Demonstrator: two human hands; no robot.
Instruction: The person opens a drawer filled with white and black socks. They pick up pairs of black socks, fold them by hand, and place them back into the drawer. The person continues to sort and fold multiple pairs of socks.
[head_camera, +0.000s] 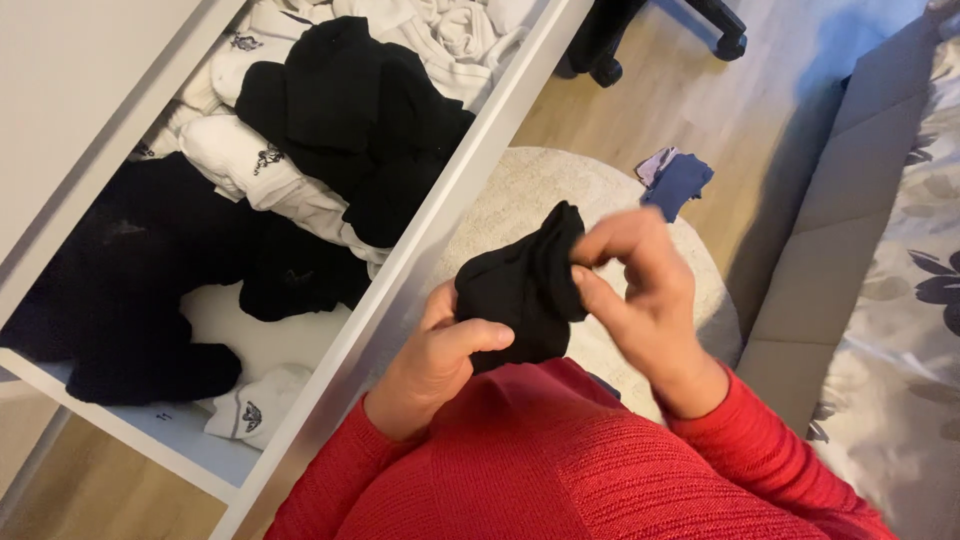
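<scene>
Both hands hold a bunched black sock (520, 285) just above my red sweater. My left hand (430, 365) grips its lower part with the thumb across the fabric. My right hand (645, 300) pinches the upper edge of the sock between thumb and fingers. To the left an open white drawer (420, 250) holds a jumble of black and white socks (330, 120), the black ones piled over the white.
A round beige rug (520, 195) lies on the wooden floor under my hands. A small blue and lilac cloth (675, 182) lies on the floor past it. A grey bed edge with a flowered cover (900, 280) stands at the right, and black chair castors (725, 40) at the top.
</scene>
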